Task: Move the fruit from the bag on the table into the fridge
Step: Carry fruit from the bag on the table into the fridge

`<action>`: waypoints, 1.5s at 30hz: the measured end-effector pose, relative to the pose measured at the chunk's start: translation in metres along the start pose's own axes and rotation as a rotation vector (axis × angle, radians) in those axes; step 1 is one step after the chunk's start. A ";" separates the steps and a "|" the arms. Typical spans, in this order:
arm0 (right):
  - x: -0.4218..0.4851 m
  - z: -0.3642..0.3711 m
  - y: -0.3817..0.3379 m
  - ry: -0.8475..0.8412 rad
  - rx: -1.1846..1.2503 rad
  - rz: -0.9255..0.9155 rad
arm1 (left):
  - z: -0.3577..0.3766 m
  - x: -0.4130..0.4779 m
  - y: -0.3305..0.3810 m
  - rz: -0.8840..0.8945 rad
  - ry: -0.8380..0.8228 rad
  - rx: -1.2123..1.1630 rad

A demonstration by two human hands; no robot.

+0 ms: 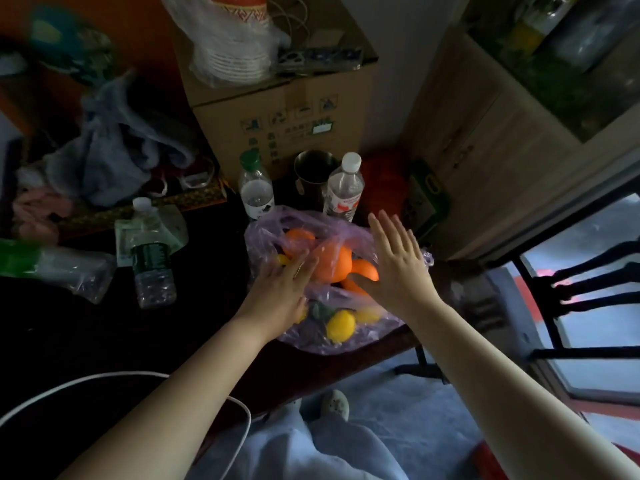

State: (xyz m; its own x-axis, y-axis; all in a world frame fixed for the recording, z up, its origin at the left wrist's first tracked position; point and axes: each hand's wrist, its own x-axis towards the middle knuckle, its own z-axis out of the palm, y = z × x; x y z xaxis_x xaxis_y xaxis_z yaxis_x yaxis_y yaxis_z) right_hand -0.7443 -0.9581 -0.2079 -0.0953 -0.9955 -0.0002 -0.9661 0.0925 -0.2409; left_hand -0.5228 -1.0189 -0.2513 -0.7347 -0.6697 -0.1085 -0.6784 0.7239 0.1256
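Dark, cluttered table, dim light. A thin purple bag lies at its near edge, oranges and lemons showing through. Our left hand lies flat against the bag's left side, fingers straight. Our right hand is spread open over its right side. Neither grips anything. Water bottles stand just behind, before a cardboard box.

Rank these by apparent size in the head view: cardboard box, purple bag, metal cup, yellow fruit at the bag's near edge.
1. cardboard box
2. purple bag
3. metal cup
4. yellow fruit, smallest even though it is nearest the camera
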 end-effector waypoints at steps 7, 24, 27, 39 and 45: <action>-0.028 0.040 0.010 -0.160 0.004 -0.170 | 0.003 -0.019 -0.001 -0.020 0.019 -0.044; -0.099 0.087 0.005 -0.372 0.014 -0.355 | 0.040 -0.072 0.010 -0.102 -0.225 0.015; -0.106 0.092 0.004 -0.337 -0.078 -0.404 | 0.046 -0.078 0.009 -0.119 -0.252 0.005; -0.056 0.055 -0.026 -0.078 0.110 -0.307 | 0.019 -0.058 0.002 -0.047 0.148 -0.255; -0.017 0.041 -0.045 -0.095 0.126 -0.298 | 0.018 -0.032 0.006 -0.023 0.010 -0.273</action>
State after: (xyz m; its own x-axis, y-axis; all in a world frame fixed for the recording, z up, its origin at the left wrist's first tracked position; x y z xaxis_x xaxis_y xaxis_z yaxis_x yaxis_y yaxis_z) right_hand -0.6898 -0.9465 -0.2365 0.2158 -0.9764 -0.0008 -0.9102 -0.2009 -0.3621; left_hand -0.5036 -0.9898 -0.2646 -0.7183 -0.6878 -0.1045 -0.6670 0.6380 0.3848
